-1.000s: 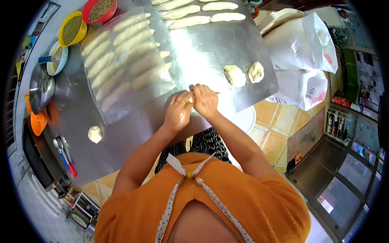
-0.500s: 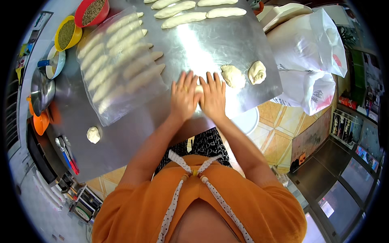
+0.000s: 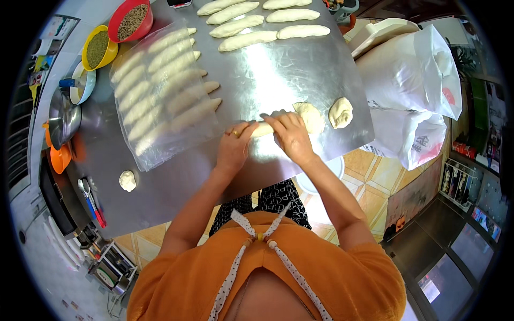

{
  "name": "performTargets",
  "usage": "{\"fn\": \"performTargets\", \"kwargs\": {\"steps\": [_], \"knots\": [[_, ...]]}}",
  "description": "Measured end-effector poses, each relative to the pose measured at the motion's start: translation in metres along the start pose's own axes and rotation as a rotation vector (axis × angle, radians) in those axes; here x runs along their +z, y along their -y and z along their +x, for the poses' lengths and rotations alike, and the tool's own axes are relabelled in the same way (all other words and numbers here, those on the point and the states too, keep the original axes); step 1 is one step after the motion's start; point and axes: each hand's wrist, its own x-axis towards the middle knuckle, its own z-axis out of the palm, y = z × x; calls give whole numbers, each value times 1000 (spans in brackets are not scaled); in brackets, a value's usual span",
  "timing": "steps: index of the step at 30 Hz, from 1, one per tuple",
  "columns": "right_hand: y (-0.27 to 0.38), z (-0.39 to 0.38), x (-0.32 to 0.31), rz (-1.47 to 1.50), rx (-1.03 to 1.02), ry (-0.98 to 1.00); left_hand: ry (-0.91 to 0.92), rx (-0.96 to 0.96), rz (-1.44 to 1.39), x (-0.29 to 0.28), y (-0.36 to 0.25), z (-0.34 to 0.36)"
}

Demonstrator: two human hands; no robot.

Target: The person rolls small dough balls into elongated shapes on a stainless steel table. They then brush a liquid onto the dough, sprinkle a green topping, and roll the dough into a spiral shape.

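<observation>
A short pale dough roll [image 3: 262, 130] lies near the front edge of the metal table, bare in its middle. My left hand [image 3: 234, 147] closes over its left end with curled fingers. At the other end, my right hand [image 3: 293, 138] curls its fingers over the roll, hiding that tip. A flattened dough piece [image 3: 309, 116] sits just beyond my right hand, and a folded dough lump [image 3: 340, 113] lies further right. Several shaped dough sticks [image 3: 248, 40] rest in rows at the back. More lie beneath a clear plastic sheet [image 3: 152, 155] to the left.
The metal table [image 3: 176, 195] carries a small dough ball [image 3: 127, 181] and red- and blue-handled tools [image 3: 92, 202] at left. Along its left side stand a red bowl [image 3: 148, 24], a yellow bowl [image 3: 111, 52] and a steel bowl [image 3: 64, 120]. White sacks [image 3: 409, 72] stand at right.
My hands have moved apart from side by side to the roll's two ends. The fingers, stretched flat before, are now curled, and the dough between them shows longer.
</observation>
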Motion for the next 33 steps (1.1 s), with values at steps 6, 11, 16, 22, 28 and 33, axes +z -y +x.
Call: {"fn": "performTargets", "kwargs": {"steps": [6,11,16,22,28,33], "knots": [[-44,132,-13,-24,-136,-345,-228,9,150,-29,37,132],[-76,145,-3,5,-36,-423,-324,127,214,-6,56,159],[-46,-1,-46,-155,657,-147,32,19,-260,27,-23,132],[-13,-28,-34,237,797,-455,324,-189,-312,58,-59,97],[55,-57,51,-59,359,-401,530,-390,-302,17,-34,-31],[4,17,44,-213,195,-350,250,-216,-139,17,-25,25]]}}
